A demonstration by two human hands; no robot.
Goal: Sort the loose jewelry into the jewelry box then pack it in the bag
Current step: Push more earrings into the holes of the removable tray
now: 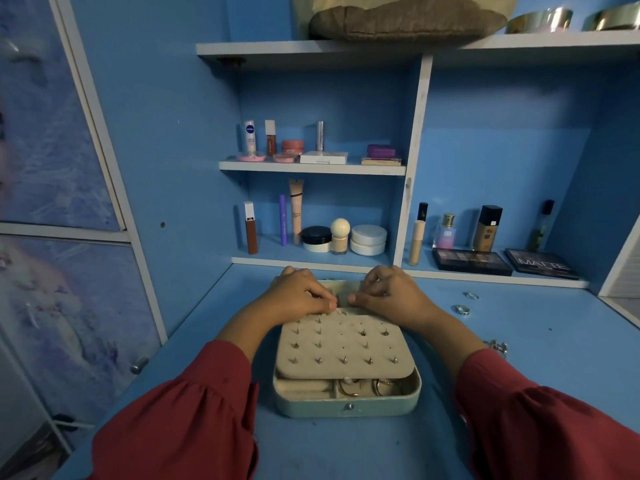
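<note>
Both our hands work at the far edge of the jewelry box (346, 400), which sits open on the blue desk (519, 358) straight ahead of us. Our left hand (299, 294) and right hand (393, 293) each curl fingertips onto the far end of the pale earring panel (343, 344); whether they pinch anything we cannot tell. Hoops lie in the near compartment. Two rings (462, 309) rest farther right. Cosmetics line the far shelves (311, 167).
</note>
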